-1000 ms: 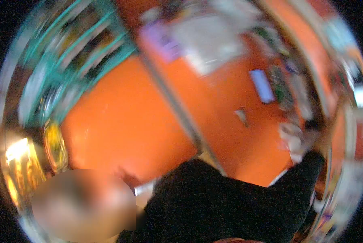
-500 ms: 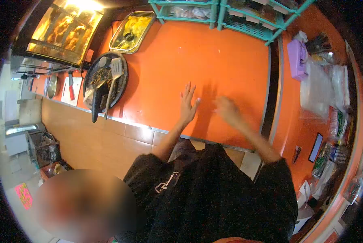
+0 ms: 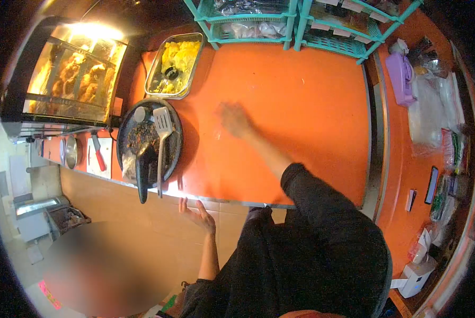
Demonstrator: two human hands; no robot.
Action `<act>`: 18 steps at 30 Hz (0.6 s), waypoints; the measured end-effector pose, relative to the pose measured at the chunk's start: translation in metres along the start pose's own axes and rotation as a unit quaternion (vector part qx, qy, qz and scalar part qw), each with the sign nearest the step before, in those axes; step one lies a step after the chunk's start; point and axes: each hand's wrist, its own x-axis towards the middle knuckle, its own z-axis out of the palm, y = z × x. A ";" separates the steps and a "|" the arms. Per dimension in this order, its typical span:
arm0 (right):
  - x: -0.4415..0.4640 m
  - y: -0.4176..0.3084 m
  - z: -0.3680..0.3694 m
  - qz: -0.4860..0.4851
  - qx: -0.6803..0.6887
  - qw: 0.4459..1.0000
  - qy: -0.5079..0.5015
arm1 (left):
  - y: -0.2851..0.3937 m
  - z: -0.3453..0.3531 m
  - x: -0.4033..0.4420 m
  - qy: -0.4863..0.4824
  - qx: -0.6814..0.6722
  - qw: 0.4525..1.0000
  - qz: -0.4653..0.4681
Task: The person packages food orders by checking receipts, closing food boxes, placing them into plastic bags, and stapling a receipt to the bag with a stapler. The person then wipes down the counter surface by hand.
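My left hand [image 3: 197, 214] is held just off the front edge of the orange counter [image 3: 280, 159], fingers spread, holding nothing. Over the counter surface reaches my right hand [image 3: 234, 119], smeared by motion, so its fingers cannot be made out; no held object shows. Left of both hands, a dark stone mortar [image 3: 176, 151] contains dark chunky paste. A black pestle [image 3: 142, 177] and a slotted spatula [image 3: 163, 124] lie across it, their handles pointing toward the front edge. Behind the mortar, a metal tray [image 3: 199, 63] carries yellow food with a small black round thing.
A lit glass case [image 3: 76, 79] with fried pieces stands at back left, near a red-handled knife [image 3: 98, 156] on a white board. Green racks [image 3: 248, 40] line the back. The right-hand counter carries a purple tape dispenser [image 3: 400, 79], plastic bags and a phone [image 3: 432, 184]. Blur covers the lower left.
My left hand has drawn back from over the counter to its front edge. My right hand has swept left across the surface. The view has shifted slightly.
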 end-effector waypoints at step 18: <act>-0.147 0.054 -0.072 -0.047 0.080 0.996 0.004 | 0.058 0.037 0.030 -0.142 -0.020 0.987 0.069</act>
